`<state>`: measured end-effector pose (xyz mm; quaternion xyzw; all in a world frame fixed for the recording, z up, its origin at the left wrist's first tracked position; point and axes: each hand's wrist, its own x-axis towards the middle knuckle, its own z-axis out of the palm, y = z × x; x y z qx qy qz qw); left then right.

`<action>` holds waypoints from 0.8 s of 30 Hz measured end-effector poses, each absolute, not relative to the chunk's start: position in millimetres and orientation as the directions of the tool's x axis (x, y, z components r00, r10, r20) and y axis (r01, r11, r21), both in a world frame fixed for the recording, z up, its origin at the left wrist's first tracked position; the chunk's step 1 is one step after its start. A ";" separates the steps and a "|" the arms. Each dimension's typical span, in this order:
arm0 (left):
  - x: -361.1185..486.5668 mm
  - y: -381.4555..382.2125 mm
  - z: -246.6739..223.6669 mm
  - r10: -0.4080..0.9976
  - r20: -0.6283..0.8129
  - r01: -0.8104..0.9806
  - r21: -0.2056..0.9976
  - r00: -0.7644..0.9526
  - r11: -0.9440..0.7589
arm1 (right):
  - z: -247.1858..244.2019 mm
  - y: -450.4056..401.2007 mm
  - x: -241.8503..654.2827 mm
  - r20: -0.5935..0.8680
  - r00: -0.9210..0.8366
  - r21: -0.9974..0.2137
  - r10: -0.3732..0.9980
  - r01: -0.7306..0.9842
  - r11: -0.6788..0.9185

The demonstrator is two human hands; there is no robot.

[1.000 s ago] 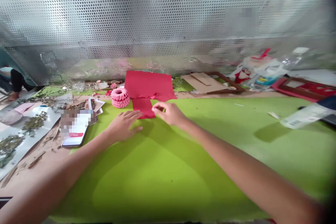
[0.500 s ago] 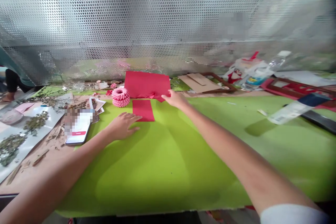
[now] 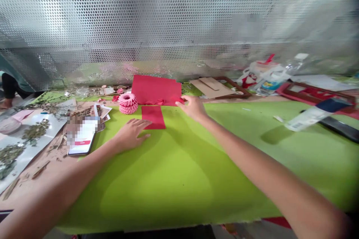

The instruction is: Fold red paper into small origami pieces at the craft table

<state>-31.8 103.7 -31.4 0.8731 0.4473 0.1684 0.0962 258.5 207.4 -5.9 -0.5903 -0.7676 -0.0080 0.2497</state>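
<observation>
My left hand lies flat on the green mat, fingers stretched out. Its fingertips rest on the lower left edge of a small red paper rectangle. Beyond that is a larger red sheet, with small red paper pieces along its near edge. At the sheet's right corner, my right hand is closed, thumb and fingers pinched around a small red paper piece. A pink coil of folded paper pieces stands left of the red sheet.
A phone, photos and dried plants lie at left. Cardboard, a plastic bag, a red-brown frame and a white and blue bottle are at right. A perforated metal panel stands behind.
My right hand has closed on a small red paper piece at the sheet's corner and lifted it slightly to the right. My left hand has hardly moved.
</observation>
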 end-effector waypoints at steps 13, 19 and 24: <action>-20.3 96.3 -25.7 0.952 0.103 0.406 0.888 0.288 -0.218 | -24.5 129.3 186.7 0.332 -0.665 -0.240 0.669 0.626 0.742; -16.9 93.2 -26.6 0.954 0.082 0.346 0.920 0.287 -0.184 | -26.7 130.2 188.8 0.289 -0.613 -0.251 0.735 0.693 0.676; -18.4 99.2 -34.8 0.940 0.223 0.321 0.898 0.258 -0.302 | -15.6 126.3 183.3 0.150 -0.551 -0.305 0.821 0.764 0.569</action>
